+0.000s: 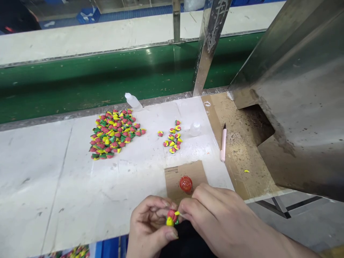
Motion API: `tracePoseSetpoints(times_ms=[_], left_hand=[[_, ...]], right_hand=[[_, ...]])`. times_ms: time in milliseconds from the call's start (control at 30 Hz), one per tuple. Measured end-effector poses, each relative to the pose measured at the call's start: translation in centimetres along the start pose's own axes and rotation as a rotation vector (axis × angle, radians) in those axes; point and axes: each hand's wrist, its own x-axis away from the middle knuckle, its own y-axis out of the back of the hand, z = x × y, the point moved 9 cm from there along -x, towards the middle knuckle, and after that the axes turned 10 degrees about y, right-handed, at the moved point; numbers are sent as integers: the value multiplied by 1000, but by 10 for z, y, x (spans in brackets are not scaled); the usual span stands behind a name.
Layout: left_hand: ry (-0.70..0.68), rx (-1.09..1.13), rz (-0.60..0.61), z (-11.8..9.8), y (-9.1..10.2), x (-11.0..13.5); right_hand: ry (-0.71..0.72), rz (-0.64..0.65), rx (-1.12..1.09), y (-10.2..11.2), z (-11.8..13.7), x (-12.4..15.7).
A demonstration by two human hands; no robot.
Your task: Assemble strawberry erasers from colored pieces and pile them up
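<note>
My left hand (147, 225) pinches a small red strawberry-shaped figurine (172, 214) with yellow and green parts, held near the table's front edge. Against its right side are the fingertips of my right hand (215, 211), pressed together. A thin pale tip shows between them beside a yellow bit of the figurine, but I cannot make out what it is. Just beyond my hands, a small red cup (186, 183) stands on a cardboard piece (198, 172). Farther off lies a small group of similar figurines (172, 137), with a large pile of figurines (114, 132) to its left.
A white squeeze bottle (133, 101) leans behind the pile, and a translucent bottle (195, 129) is right of the small group. A pink pen (223, 144) lies near a metal housing (303, 107). A green conveyor belt (107, 75) runs behind; blue bins (110, 247) sit below.
</note>
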Motion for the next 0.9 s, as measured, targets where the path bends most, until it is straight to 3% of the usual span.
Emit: tracePoseSetpoints(times_ms=[267,567,767,900], left_hand=[[33,40,6,3,-3,0],[-21,-47,71,-1,-6,-1],[-79,-177,137,-4,-10,-1],[-97,-235,145,-6,-13,-1]], right_hand=[[34,23,-13,0,2,1],[148,56,28,0,13,-2],[172,145,-112,1,-2,0],[189,108,-243,6,-9,1]])
